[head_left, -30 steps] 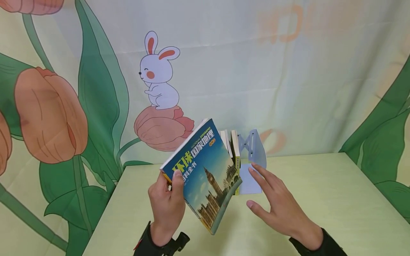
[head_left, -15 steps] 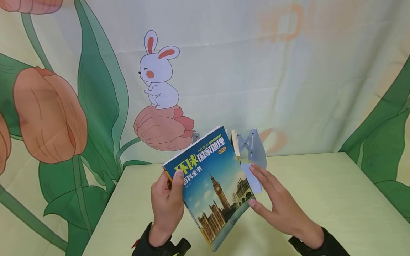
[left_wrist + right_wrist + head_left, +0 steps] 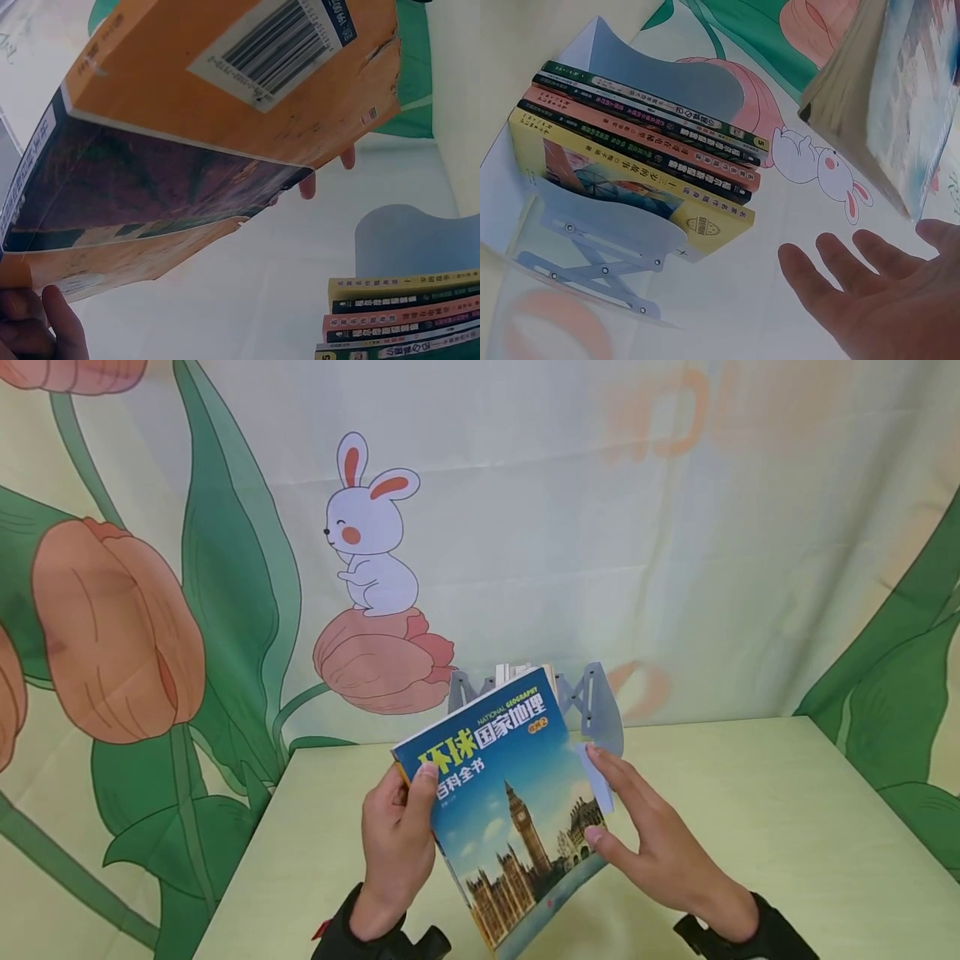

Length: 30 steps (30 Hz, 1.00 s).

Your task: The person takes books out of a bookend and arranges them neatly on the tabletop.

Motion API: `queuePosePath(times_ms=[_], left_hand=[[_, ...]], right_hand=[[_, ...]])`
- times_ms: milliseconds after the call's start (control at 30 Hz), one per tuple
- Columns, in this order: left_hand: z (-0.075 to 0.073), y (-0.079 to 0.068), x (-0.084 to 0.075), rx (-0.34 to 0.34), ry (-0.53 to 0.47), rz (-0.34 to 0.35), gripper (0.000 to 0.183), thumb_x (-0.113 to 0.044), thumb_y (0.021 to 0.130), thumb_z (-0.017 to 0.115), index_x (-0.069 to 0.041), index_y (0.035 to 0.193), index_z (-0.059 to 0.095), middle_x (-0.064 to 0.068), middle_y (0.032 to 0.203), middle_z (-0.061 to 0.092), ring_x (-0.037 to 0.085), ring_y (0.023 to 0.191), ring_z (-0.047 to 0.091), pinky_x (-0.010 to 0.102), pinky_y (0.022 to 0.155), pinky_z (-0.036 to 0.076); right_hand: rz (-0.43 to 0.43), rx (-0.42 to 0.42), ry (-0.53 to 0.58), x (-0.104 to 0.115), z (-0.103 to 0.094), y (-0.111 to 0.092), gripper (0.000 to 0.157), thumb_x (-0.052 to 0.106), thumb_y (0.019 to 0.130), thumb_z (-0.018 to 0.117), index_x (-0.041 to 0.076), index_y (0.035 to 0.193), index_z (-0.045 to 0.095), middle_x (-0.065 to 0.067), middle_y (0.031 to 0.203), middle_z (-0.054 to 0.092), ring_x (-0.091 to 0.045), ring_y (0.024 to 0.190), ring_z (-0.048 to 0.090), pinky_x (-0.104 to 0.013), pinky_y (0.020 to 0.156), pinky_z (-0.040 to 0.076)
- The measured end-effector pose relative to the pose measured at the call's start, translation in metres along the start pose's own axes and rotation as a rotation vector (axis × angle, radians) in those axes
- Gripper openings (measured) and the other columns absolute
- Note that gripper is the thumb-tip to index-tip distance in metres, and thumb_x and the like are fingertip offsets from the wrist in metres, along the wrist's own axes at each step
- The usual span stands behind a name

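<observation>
A paperback book [image 3: 517, 810] with a blue cover showing a clock tower is held tilted above the table. My left hand [image 3: 401, 843] grips its upper left edge, thumb on the front cover and fingers behind. In the left wrist view the orange back cover [image 3: 165, 82] with its barcode faces the camera. My right hand [image 3: 667, 852] is at the book's right edge, fingers extended and thumb tip overlapping the cover. The right wrist view has the right hand [image 3: 885, 307] with fingers spread, below the page edges of the book [image 3: 847, 82].
Behind the book, a pale blue expandable book stand [image 3: 602, 710] holds several upright books, largely hidden in the head view. In the right wrist view their spines show, with a yellow book [image 3: 716, 234] nearest. A printed rabbit curtain [image 3: 525, 527] hangs behind the pale table [image 3: 750, 827].
The book has moved right and slightly down, its cover turning more toward the head camera. Its right edge now reaches my right thumb, while the right hand has hardly moved.
</observation>
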<state>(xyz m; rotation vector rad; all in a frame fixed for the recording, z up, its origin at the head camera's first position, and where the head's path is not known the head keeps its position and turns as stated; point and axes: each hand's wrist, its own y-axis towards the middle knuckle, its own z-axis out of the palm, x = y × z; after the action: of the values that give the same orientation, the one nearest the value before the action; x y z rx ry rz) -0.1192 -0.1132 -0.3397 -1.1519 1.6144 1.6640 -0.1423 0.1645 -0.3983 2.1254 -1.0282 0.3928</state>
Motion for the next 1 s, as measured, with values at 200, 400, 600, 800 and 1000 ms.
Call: queuePosePath(times_ms=[200, 400, 600, 800, 1000], left_hand=[[0.0007, -0.0008, 0.0016, 0.025, -0.029, -0.031, 0.028, -0.009, 0.103, 0.047, 0.009, 0.121, 0.06, 0.026, 0.108, 0.071, 0.002, 0.078, 0.073, 0.026, 0.065, 0.058], [0.0012, -0.001, 0.0015, 0.048, -0.083, -0.066, 0.03, -0.009, 0.104, 0.045, 0.009, 0.123, 0.059, 0.029, 0.107, 0.069, 0.005, 0.076, 0.073, 0.027, 0.066, 0.058], [0.0017, -0.0018, 0.0018, 0.087, -0.118, -0.097, 0.033, -0.013, 0.105, 0.043, 0.006, 0.128, 0.057, 0.028, 0.111, 0.069, 0.007, 0.079, 0.074, 0.028, 0.069, 0.058], [0.0029, -0.0019, 0.0032, 0.097, -0.135, -0.136, 0.034, -0.016, 0.105, 0.044, 0.005, 0.13, 0.057, 0.027, 0.115, 0.068, 0.009, 0.082, 0.074, 0.03, 0.071, 0.059], [0.003, -0.0021, 0.005, 0.105, -0.155, -0.172, 0.038, -0.02, 0.106, 0.043, 0.004, 0.132, 0.055, 0.027, 0.118, 0.067, 0.01, 0.085, 0.074, 0.031, 0.072, 0.059]], right_hand=[[0.009, 0.013, 0.042, 0.0009, 0.0023, 0.0006, 0.079, 0.019, 0.094, 0.064, 0.026, 0.158, 0.017, 0.003, 0.162, 0.026, -0.028, 0.144, 0.038, -0.06, 0.104, 0.041], [0.009, 0.009, 0.063, -0.0007, 0.006, -0.0004, 0.078, 0.017, 0.096, 0.061, 0.026, 0.158, 0.016, 0.0, 0.16, 0.031, -0.029, 0.139, 0.045, -0.055, 0.102, 0.044], [0.042, 0.03, 0.128, -0.0002, 0.0069, -0.0011, 0.073, 0.014, 0.1, 0.055, 0.025, 0.159, 0.014, -0.005, 0.16, 0.032, -0.03, 0.136, 0.048, -0.044, 0.101, 0.048], [0.075, 0.065, 0.239, 0.0002, 0.007, -0.0016, 0.07, 0.012, 0.102, 0.049, 0.025, 0.159, 0.01, -0.016, 0.161, 0.026, -0.042, 0.138, 0.041, -0.056, 0.098, 0.047], [0.036, 0.036, 0.326, -0.0024, 0.0101, -0.0015, 0.067, 0.004, 0.103, 0.044, 0.023, 0.159, 0.013, -0.007, 0.091, 0.066, -0.017, 0.084, 0.067, -0.024, 0.066, 0.048]])
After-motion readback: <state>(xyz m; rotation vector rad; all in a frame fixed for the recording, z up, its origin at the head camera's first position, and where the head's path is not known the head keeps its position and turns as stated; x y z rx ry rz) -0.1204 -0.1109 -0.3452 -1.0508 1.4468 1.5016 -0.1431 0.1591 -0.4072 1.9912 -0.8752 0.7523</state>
